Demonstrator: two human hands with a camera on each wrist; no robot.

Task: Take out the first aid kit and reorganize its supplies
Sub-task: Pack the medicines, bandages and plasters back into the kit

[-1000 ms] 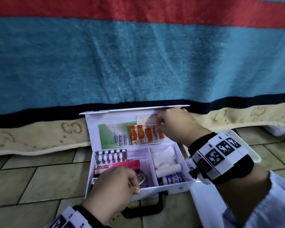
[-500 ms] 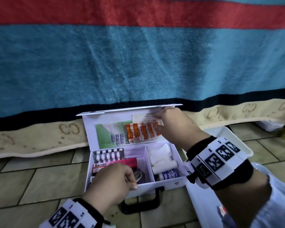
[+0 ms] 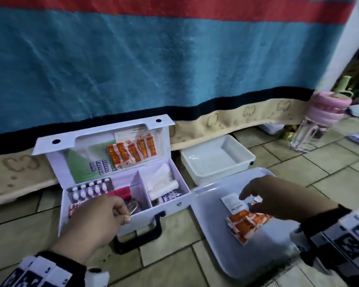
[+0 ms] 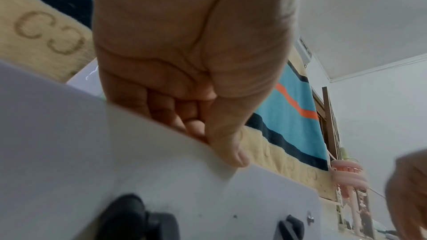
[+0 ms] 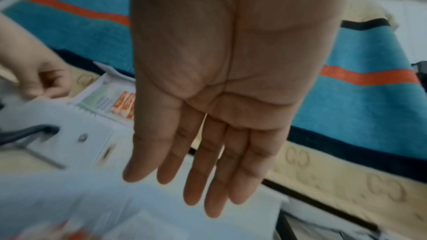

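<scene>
- Nearest the camera, one left hand point(image 3: 95, 218) grips the front wall of one open first aid kit point(image 3: 175, 205), fingers curled inside, thumb outside.
- Rightward, one right hand point(image 3: 278, 196) hovers with fingers straight, empty, over one orange sachet strip point(image 3: 245, 222) on one white tray point(image 3: 211, 201).
- Farther back, a second strip point(image 3: 133, 152) sits in the lid.

Both hands are bare. Each wrist carries a black band faced with white blocks printed with black square markers. On the left band point(image 3: 44, 272) the blocks sit in a row, some with a small digit, and a small white round-cornered camera housing point(image 3: 96, 275) sits beside them. The right band point(image 3: 340, 233) looks blurred. A pale blue sleeve point(image 3: 323, 276) shows behind it.
</scene>
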